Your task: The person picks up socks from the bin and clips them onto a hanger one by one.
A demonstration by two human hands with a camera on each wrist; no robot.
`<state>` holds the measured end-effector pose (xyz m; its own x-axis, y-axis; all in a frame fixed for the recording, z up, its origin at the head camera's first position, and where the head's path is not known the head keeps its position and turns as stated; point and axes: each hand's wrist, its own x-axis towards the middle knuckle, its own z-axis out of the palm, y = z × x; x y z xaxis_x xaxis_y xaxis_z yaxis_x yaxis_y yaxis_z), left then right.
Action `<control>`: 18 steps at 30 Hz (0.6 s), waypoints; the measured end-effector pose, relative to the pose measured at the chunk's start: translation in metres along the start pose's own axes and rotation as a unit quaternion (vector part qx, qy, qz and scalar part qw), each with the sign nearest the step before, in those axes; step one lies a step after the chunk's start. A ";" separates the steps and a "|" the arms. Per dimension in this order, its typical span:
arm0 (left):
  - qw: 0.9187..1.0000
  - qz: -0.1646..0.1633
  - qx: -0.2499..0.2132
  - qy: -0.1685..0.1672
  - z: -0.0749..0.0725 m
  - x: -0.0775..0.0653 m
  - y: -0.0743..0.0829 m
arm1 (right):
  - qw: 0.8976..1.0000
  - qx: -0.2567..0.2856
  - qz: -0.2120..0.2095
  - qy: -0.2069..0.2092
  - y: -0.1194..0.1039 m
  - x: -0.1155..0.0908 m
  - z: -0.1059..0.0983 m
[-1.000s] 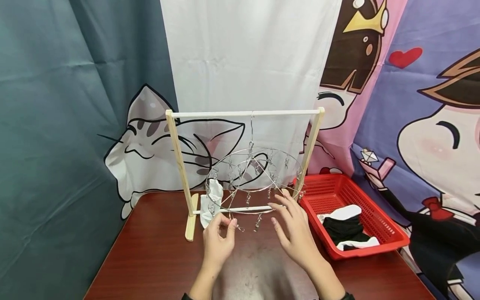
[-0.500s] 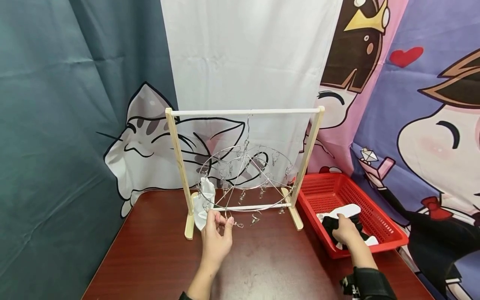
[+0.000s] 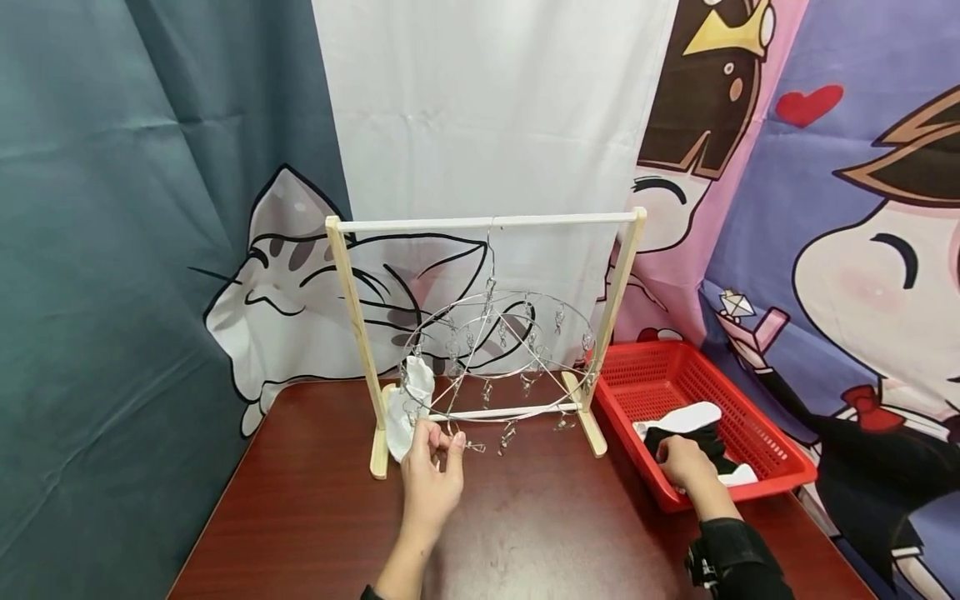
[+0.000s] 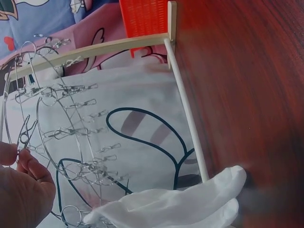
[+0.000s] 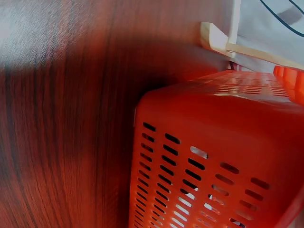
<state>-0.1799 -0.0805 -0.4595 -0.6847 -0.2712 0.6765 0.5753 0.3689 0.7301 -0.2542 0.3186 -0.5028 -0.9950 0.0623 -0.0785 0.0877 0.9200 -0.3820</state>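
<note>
My left hand (image 3: 432,483) has a small silver metal wire clip (image 4: 24,135) pinched between thumb and fingers, at the near edge of a round silver wire hanger (image 3: 491,287). That hanger's hooked over the white top bar of a pale wooden rack (image 3: 354,317) on the glossy reddish-brown worktop (image 3: 540,525). A limp white cloth piece (image 3: 411,408) hangs off its left side. My right hand (image 3: 686,463) is down in the red slotted plastic basket (image 3: 780,485), over some bunched black fabric (image 3: 708,439); fingertips are hidden, so can't tell if it's gripping anything. A flat white fabric piece (image 3: 684,418) lies just behind the black stuff.
</note>
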 end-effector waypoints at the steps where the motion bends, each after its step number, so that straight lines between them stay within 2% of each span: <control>1: 1.000 0.001 0.001 0.003 0.000 0.000 0.000 | 1.000 -0.001 -0.002 0.019 0.000 0.000 0.000; 4: 1.000 0.003 0.010 0.010 0.001 0.000 0.000 | 0.992 0.031 -0.029 0.119 -0.001 -0.001 -0.003; 7: 1.000 0.013 0.015 0.014 0.000 0.002 0.000 | 0.963 0.102 -0.062 0.241 -0.005 0.001 -0.008; 10: 1.000 0.019 0.012 0.011 0.000 0.002 -0.001 | 0.932 0.181 -0.066 0.306 -0.011 -0.002 -0.015; 11: 1.000 0.022 0.009 0.011 -0.001 0.002 -0.002 | 0.926 0.202 -0.057 0.313 -0.012 -0.003 -0.017; 14: 1.000 0.023 0.006 0.007 -0.001 0.001 -0.002 | 0.923 0.258 -0.034 0.284 -0.015 -0.007 -0.027; 16: 1.000 0.024 0.003 0.006 0.000 0.000 -0.002 | 0.934 0.256 -0.039 0.248 -0.015 -0.010 -0.034; 18: 1.000 0.023 0.000 0.004 0.000 -0.001 -0.001 | 0.945 0.236 -0.074 0.212 -0.017 -0.012 -0.039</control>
<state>-0.1802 -0.0805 -0.4609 -0.6538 -0.2600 0.7106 0.6070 0.3805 0.6977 -0.2454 0.3176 -0.4595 -0.9194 0.1877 0.3457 -0.1418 0.6616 -0.7364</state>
